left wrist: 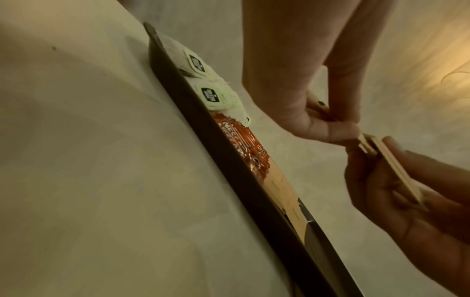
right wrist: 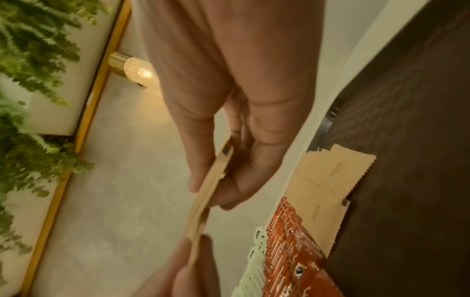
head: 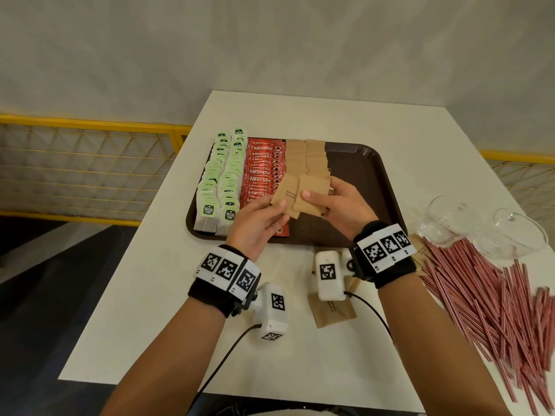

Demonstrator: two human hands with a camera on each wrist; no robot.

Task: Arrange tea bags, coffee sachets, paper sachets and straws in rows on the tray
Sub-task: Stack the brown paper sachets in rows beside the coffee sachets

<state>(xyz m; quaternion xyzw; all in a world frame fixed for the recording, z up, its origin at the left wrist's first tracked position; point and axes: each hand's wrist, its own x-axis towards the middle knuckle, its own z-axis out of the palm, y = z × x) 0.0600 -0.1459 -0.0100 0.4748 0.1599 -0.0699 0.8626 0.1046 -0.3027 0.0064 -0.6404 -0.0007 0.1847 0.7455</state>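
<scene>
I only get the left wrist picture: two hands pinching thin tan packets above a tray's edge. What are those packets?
Observer: The head view shows print on them. They are brown sugar sachets. The left hand pinches one and the right hand holds a small stack.
Operator: I see no straws anywhere. Where are they?
Observer: They are not on the tray yet. The red striped straws lie in a loose pile on the right side of the table.
Operator: Is there room left for them?
Observer: Yes. The right part of the tray is bare past the sachet rows.
</scene>
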